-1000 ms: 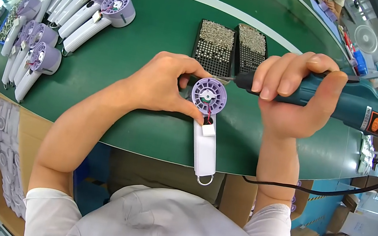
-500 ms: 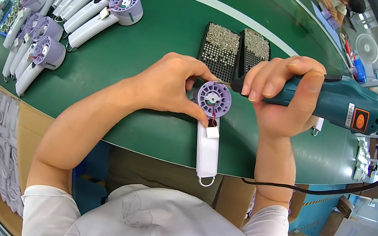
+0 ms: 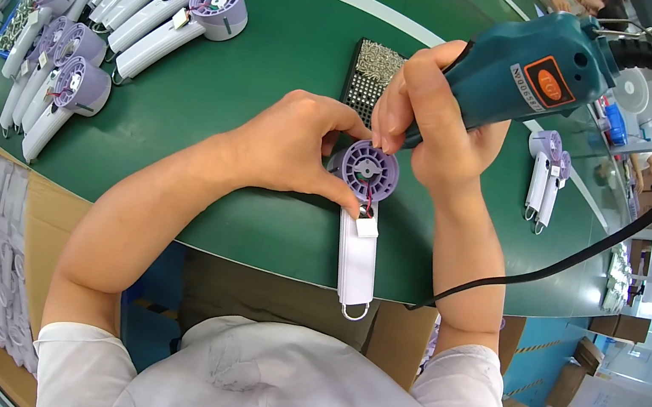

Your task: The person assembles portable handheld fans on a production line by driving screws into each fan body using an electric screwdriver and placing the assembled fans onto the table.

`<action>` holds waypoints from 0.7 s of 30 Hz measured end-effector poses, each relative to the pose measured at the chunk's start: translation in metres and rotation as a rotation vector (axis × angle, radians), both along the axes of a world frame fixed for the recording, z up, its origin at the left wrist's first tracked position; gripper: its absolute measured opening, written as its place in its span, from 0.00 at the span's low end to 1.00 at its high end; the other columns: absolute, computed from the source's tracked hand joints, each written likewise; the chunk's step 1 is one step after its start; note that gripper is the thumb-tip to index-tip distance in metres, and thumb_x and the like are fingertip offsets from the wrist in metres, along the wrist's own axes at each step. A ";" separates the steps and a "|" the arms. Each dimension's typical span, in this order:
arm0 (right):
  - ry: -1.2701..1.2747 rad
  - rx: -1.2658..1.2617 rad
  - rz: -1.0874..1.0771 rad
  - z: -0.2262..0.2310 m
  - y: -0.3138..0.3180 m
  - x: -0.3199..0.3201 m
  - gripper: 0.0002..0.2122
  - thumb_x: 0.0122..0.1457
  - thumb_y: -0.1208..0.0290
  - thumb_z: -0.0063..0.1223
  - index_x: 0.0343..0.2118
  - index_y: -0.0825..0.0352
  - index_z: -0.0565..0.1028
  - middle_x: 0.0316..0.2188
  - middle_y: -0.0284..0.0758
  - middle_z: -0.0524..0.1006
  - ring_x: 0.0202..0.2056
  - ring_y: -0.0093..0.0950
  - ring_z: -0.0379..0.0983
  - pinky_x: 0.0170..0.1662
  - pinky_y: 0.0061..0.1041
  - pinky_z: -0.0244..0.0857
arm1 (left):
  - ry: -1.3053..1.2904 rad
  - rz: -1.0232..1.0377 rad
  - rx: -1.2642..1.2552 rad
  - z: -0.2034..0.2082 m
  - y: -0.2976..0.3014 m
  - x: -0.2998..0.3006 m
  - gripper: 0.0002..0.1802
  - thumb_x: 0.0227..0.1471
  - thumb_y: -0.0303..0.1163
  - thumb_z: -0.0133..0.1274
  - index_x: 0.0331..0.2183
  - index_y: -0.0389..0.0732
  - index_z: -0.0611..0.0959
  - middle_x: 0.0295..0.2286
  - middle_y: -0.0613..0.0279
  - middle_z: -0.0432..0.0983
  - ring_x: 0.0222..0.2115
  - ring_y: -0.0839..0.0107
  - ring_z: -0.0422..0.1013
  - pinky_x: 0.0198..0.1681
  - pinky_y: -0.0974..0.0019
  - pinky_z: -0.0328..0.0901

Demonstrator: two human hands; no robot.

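Note:
My left hand [image 3: 289, 141] grips a white and purple handheld fan [image 3: 358, 261] by the round purple head, thumb and fingers on its left side. The fan lies on the table, handle toward me, with a small white connector and red wires at the neck. My right hand [image 3: 450, 134] is wrapped round a teal electric screwdriver [image 3: 516, 71], tilted with its back end raised to the upper right. Its lower end is close to the fan head's upper right rim. The fingers hide the bit, so contact cannot be made out.
A black tray of screws [image 3: 362, 93] is beyond the fan, partly behind my right hand. Several similar fans [image 3: 159, 42] lie at the far left, and two more fans [image 3: 545, 167] at the right. The black cord [image 3: 585, 251] crosses my right forearm. A carton of white parts [image 3: 6, 262] stands lower left.
My right hand has moved left toward the fan head, and the screwdriver has swung from nearly level to steeply tilted. It now hides the second screw tray. My left hand and the fan stay put.

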State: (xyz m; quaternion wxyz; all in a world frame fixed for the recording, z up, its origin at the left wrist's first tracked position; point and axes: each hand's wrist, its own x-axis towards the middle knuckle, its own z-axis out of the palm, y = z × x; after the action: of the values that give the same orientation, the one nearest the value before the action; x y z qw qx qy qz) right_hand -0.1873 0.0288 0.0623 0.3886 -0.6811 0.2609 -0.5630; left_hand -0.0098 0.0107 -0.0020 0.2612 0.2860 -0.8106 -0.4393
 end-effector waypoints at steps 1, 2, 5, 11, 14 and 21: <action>-0.012 0.011 0.040 -0.001 -0.001 -0.002 0.05 0.65 0.78 0.46 0.32 0.71 0.67 0.15 0.37 0.70 0.12 0.25 0.64 0.16 0.26 0.64 | -0.010 -0.003 0.007 0.001 0.000 0.000 0.42 0.21 0.49 0.80 0.39 0.33 0.85 0.23 0.58 0.75 0.23 0.68 0.71 0.29 0.65 0.69; -0.009 0.008 0.041 -0.002 -0.001 -0.002 0.05 0.65 0.78 0.46 0.32 0.71 0.67 0.15 0.37 0.70 0.12 0.25 0.64 0.16 0.26 0.64 | -0.020 -0.005 0.014 0.002 0.000 -0.001 0.42 0.21 0.50 0.80 0.39 0.33 0.85 0.23 0.58 0.75 0.23 0.68 0.71 0.29 0.65 0.69; -0.092 0.035 0.020 -0.004 0.001 -0.004 0.05 0.65 0.78 0.46 0.31 0.71 0.67 0.15 0.38 0.70 0.12 0.25 0.64 0.16 0.26 0.64 | 0.001 -0.012 0.013 0.002 0.000 -0.001 0.42 0.22 0.50 0.80 0.39 0.33 0.85 0.23 0.58 0.75 0.24 0.68 0.71 0.29 0.65 0.69; -0.036 0.076 0.029 0.004 0.005 -0.006 0.05 0.66 0.75 0.46 0.37 0.72 0.69 0.14 0.36 0.68 0.11 0.25 0.64 0.16 0.27 0.64 | -0.030 -0.010 0.020 0.003 0.001 0.000 0.41 0.23 0.49 0.80 0.39 0.34 0.86 0.23 0.59 0.76 0.24 0.70 0.71 0.30 0.65 0.69; -0.423 -0.026 0.181 0.024 -0.006 -0.027 0.10 0.65 0.71 0.49 0.36 0.75 0.74 0.14 0.36 0.71 0.11 0.27 0.67 0.16 0.27 0.66 | 0.027 -0.020 -0.043 0.002 0.001 -0.003 0.39 0.23 0.48 0.80 0.40 0.37 0.87 0.23 0.61 0.75 0.23 0.71 0.68 0.28 0.66 0.67; -0.423 0.017 -0.265 -0.009 -0.032 -0.048 0.09 0.64 0.72 0.55 0.34 0.76 0.73 0.15 0.36 0.72 0.12 0.27 0.68 0.18 0.30 0.67 | 0.066 -0.037 -0.105 -0.003 0.000 -0.006 0.38 0.22 0.43 0.81 0.39 0.38 0.87 0.24 0.68 0.73 0.23 0.77 0.63 0.26 0.72 0.62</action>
State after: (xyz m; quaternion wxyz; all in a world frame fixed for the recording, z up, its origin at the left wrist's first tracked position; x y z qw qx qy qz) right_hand -0.2357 -0.0036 0.0536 0.3634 -0.5048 0.2655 -0.7367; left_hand -0.0158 0.0106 -0.0049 0.2941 0.2424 -0.8286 -0.4102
